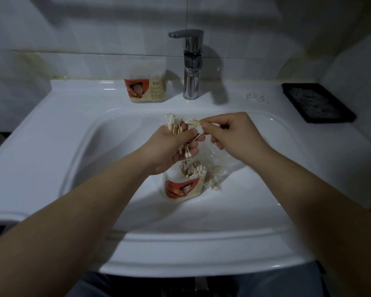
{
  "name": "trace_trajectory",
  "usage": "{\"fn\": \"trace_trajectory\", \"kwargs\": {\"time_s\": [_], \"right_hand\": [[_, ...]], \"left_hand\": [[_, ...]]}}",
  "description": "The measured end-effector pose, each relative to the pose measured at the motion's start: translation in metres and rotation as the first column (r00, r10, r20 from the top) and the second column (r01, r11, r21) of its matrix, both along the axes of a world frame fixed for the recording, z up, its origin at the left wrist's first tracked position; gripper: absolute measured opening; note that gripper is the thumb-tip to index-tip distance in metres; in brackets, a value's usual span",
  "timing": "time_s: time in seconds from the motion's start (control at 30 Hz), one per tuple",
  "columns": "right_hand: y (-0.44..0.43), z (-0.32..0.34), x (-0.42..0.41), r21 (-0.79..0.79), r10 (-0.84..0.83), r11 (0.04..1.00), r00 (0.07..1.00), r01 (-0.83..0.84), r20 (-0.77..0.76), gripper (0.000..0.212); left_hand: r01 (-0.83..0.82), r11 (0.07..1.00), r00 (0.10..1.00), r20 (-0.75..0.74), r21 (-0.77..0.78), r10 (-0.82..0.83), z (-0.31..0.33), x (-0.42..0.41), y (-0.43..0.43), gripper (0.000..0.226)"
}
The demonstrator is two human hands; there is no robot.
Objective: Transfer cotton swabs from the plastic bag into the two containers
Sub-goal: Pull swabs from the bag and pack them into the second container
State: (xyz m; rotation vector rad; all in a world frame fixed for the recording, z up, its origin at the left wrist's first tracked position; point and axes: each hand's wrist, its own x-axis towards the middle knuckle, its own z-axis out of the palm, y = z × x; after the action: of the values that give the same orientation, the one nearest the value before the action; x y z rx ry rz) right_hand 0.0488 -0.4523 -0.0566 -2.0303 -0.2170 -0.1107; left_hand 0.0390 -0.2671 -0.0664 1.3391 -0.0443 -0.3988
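Observation:
My left hand (171,146) grips a bundle of cotton swabs (174,124) above the sink basin, white tips sticking out top and bottom. My right hand (229,133) pinches a few swabs (194,122) just right of that bundle. Below the hands, inside the basin, stands a clear container (183,185) with an orange label, partly filled with upright swabs. A clear plastic bag (217,166) with loose swabs lies beside it on the right, partly hidden by my right hand. A second labelled container (146,86) stands on the sink ledge, left of the tap.
The white sink (73,129) fills the view. A chrome tap (191,67) rises at the back centre. A black tray (317,102) lies on the ledge at the back right. Tiled wall behind.

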Motion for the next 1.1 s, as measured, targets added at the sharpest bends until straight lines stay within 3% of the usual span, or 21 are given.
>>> {"fn": "trace_trajectory", "kwargs": {"time_s": [0.13,0.23,0.43,0.57,0.73,0.93,1.0,1.1], "right_hand": [[-0.001,0.0,0.002,0.001,-0.043,0.999,0.998,0.043,0.045,0.013],[-0.004,0.001,0.004,0.008,-0.109,0.994,0.991,0.109,0.076,0.009],[0.008,0.0,-0.003,0.077,-0.107,0.992,0.992,0.102,0.061,0.016],[0.019,-0.003,-0.014,-0.085,0.036,0.996,0.996,-0.03,0.076,0.016],[0.025,-0.005,-0.017,-0.388,0.21,0.912,0.965,-0.136,0.155,0.033],[0.023,-0.003,-0.017,-0.329,0.165,0.938,0.973,-0.106,0.158,0.03],[0.02,-0.002,-0.015,-0.379,0.213,0.915,0.963,-0.138,0.165,0.052],[0.015,-0.003,-0.015,-0.454,0.299,0.859,0.952,-0.235,0.072,0.102]], "left_hand": [[-0.055,0.998,0.997,-0.06,0.03,0.057,0.0,0.003,-0.001,0.021],[-0.122,0.992,0.986,-0.112,0.024,0.124,0.001,0.006,0.0,0.013],[-0.108,0.993,0.993,-0.033,0.054,0.109,-0.004,0.004,-0.003,0.031],[-0.15,0.988,0.988,-0.044,-0.045,0.148,-0.004,0.001,-0.01,0.024],[-0.207,0.974,0.971,-0.139,-0.091,0.193,-0.004,0.006,-0.004,0.027],[-0.109,0.993,0.974,-0.203,-0.055,0.096,0.003,0.004,0.006,0.029],[-0.063,0.997,0.978,-0.203,-0.045,0.053,0.006,0.001,0.005,0.026],[-0.001,0.997,0.977,-0.213,-0.077,-0.015,0.006,-0.001,0.003,0.028]]}}
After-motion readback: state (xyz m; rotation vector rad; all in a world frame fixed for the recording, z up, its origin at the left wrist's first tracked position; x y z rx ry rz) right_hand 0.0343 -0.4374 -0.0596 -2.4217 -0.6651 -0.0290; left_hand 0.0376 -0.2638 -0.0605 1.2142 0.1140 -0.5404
